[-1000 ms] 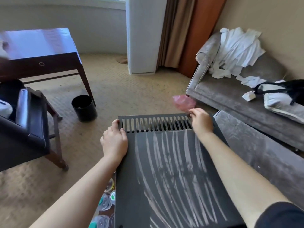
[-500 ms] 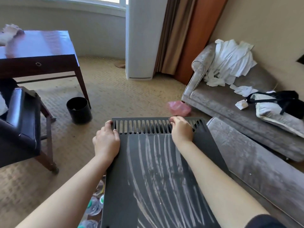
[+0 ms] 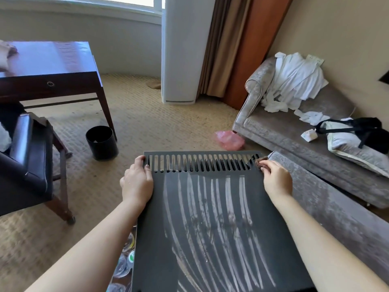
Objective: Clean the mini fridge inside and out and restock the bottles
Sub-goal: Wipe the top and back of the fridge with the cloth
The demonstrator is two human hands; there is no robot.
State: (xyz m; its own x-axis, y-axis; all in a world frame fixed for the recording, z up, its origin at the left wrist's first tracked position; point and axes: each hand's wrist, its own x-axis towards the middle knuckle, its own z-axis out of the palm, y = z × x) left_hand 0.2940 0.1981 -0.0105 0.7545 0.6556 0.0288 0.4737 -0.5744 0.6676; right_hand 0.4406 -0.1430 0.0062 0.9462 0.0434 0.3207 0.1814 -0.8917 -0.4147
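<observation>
Right, I am looking down on the flat top of the black mini fridge (image 3: 210, 228), which fills the lower middle of the frame. Its dark surface is covered in pale curved streaks. A row of vent slots (image 3: 202, 163) runs along the far edge of it.

My left grip (image 3: 137, 182) is at the left end of that row. Its fingers are curled over the side edge of the fridge top and its thumb lies on the surface by the first slot. My right grip (image 3: 275, 179) is at the right end of the row and pinches a small brown cloth (image 3: 261, 160) against the corner there.

At the lower left, just beside the fridge, several clear bottles (image 3: 124, 264) stand on the floor with their caps facing up.

A black waste bin (image 3: 102, 143) stands on the beige carpet left of centre, beside a leg of the dark wooden bench (image 3: 48, 66) in the upper left. A black padded chair (image 3: 27, 165) is at the left edge. A crumpled pink plastic bag (image 3: 229, 140) lies on the carpet just beyond the fridge. On the right, a grey sofa (image 3: 284, 131) carries white garments (image 3: 294, 79) and a black bag (image 3: 368, 129).
</observation>
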